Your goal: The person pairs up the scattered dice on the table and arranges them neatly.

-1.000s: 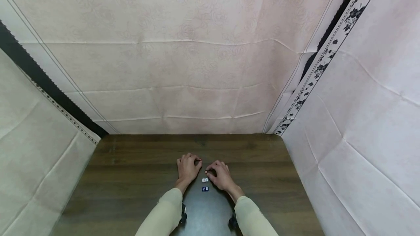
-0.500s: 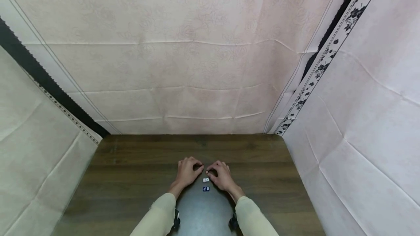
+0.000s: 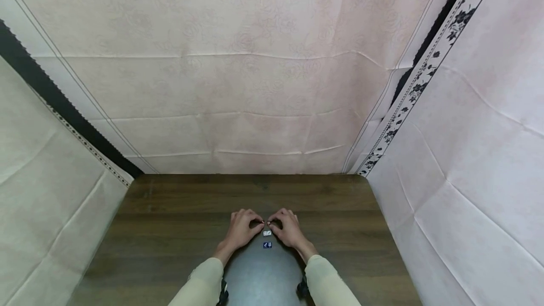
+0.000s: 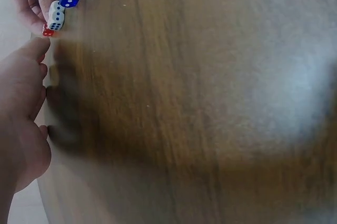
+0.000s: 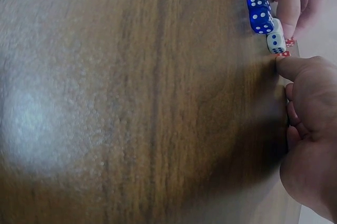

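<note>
In the head view my left hand pinches a small red die between thumb and index finger. Close on its right, my right hand pinches another red die. The right wrist view shows the left hand's red die just beyond it; whether the two dice touch I cannot tell. On the near side of the fingertips lie white dice with dark pips, side by side. Nearer still sits a pair of blue dice with white pips. Fingers partly cover the red dice in every view.
The dice are on a brown wood-grain table with a glossy reflection in front of the hands. Pale cloth hangs behind the table and on its right side. A dark strip shows at the left.
My left hand has moved toward me and slightly right with its red die, so its fingertips are now close to the right hand's. The right hand has stayed almost still.
</note>
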Tool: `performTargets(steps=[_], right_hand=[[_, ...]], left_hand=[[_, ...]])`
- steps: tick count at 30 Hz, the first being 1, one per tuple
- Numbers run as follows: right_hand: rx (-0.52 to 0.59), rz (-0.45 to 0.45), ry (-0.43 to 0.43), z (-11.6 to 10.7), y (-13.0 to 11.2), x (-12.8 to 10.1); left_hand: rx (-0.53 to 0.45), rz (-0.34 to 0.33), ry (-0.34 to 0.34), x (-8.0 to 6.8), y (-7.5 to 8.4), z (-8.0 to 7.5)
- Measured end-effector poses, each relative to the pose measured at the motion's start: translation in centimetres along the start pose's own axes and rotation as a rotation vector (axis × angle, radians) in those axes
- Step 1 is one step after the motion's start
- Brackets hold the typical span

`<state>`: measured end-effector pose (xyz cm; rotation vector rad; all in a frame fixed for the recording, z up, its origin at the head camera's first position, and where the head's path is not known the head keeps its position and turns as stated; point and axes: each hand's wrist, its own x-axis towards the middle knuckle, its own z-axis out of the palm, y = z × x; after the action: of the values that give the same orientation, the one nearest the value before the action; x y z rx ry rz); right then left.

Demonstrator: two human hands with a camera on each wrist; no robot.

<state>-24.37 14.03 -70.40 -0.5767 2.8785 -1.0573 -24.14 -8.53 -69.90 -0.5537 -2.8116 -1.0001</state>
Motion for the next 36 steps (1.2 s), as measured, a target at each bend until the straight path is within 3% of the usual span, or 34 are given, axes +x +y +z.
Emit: performTargets(steps=[36], right_hand=[[0.017, 0.006, 0.005, -0.02, 0.0, -0.05]], left_hand=[[-0.005, -0.027, 0.017, 0.1, 0.7, 0.77]])
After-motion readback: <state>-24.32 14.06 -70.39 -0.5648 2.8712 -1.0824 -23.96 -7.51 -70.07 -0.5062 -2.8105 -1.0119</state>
